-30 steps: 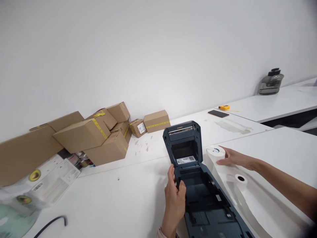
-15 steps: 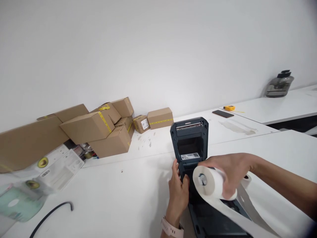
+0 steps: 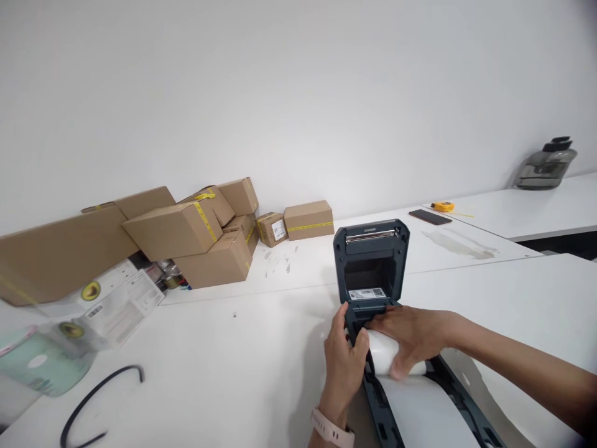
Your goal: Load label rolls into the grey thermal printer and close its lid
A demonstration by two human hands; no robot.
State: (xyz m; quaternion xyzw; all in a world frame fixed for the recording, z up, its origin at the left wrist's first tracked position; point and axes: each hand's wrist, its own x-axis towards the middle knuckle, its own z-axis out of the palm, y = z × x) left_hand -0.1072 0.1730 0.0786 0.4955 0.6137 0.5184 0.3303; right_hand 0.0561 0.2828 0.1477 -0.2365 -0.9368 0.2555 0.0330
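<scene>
White paper roll (image 3: 383, 353) sits in the bay of a dark blue-grey printer (image 3: 383, 415), lying crosswise near the hinge end; a wide paper strip (image 3: 426, 414) runs from it down over the bay twd the near edge of the pic. R hand (image 3: 413, 336): grip closed on the roll, thumb in front, fingers over top/back; can't tell how tight. L hand (image 3: 344, 361): grip closed on printer's L rim, thumb tip right by the roll's L end, touching or not unclear. Pink wristband (image 3: 332, 429) on L wrist. Printer lid (image 3: 372, 261) is up, w/ a white sticker (image 3: 367, 294) at its base.

Printer's on a white counter (image 3: 224, 373). Far L of it, curved black cable (image 3: 88, 398); beyond that, a pale green pack (image 3: 51, 367) & clear-wrapped pkgs w/ avocado pics (image 3: 91, 290). Back L, a pile of cardboard boxes (image 3: 170, 230) w/ yellow tape; just R of pile, small box (image 3: 265, 229) w/ white label, next to a longer taped box (image 3: 308, 221) near the wall (image 3: 298, 93). Back R, dark phone (image 3: 430, 216), yellow tape measure (image 3: 443, 206) just behind, & farther R a see-through grey jug (image 3: 543, 169) w/ black cap.
</scene>
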